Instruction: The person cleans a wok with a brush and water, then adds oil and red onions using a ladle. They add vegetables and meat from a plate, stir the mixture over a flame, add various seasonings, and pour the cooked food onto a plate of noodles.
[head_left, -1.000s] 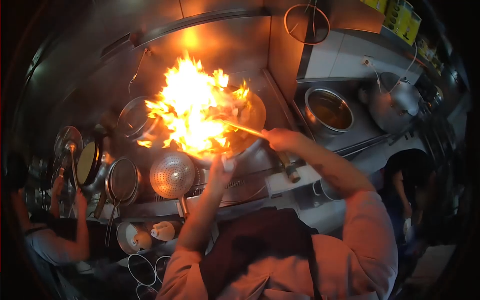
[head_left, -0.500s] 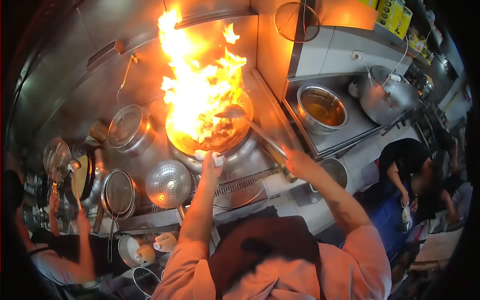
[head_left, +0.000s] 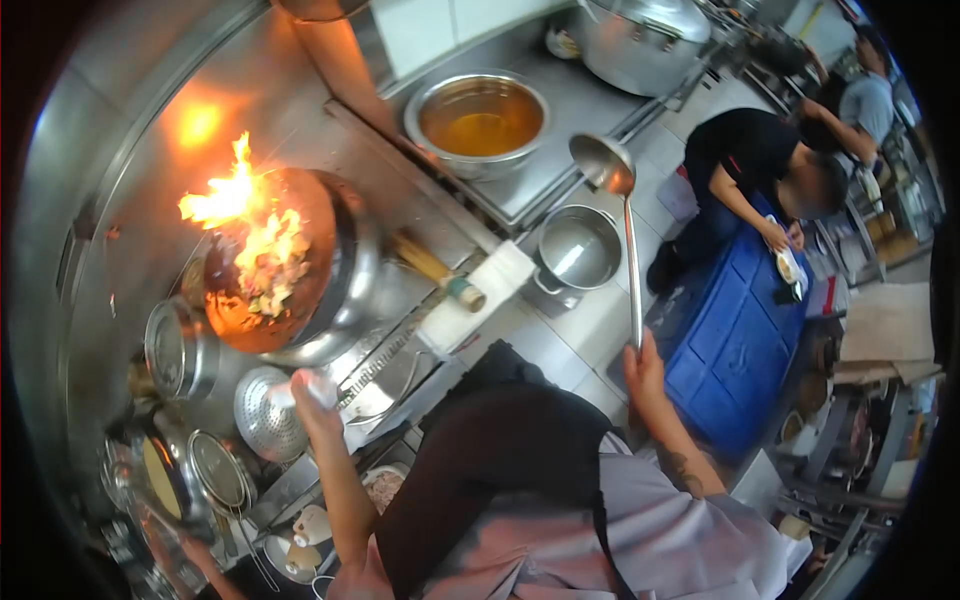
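Note:
My left hand (head_left: 318, 412) is closed around a bunched white cloth (head_left: 324, 386) just off the near side of the wok. The wok (head_left: 318, 235) is tilted over the burner, its inside facing left, with chopped food (head_left: 272, 280) and flames (head_left: 235, 200) in it. Out to the right, my right hand (head_left: 646, 372) grips the ladle (head_left: 632, 270) by the end of its long handle. The ladle's bowl is up and away from the wok, above the floor side. A perforated skimmer (head_left: 268, 415) lies beside my left hand.
A metal bowl (head_left: 415, 128) of amber liquid and a large lidded pot (head_left: 640, 55) stand on the side counter. Below it is a metal pot (head_left: 580, 250). A bamboo brush (head_left: 435, 268) lies by the stove edge. A person (head_left: 745, 160) bends over blue bins (head_left: 735, 350) at right.
The ladle has left the wok and swung right, bowl up. The wok has tipped and the flames have shrunk. The view has turned right; the left hand still grips the cloth.

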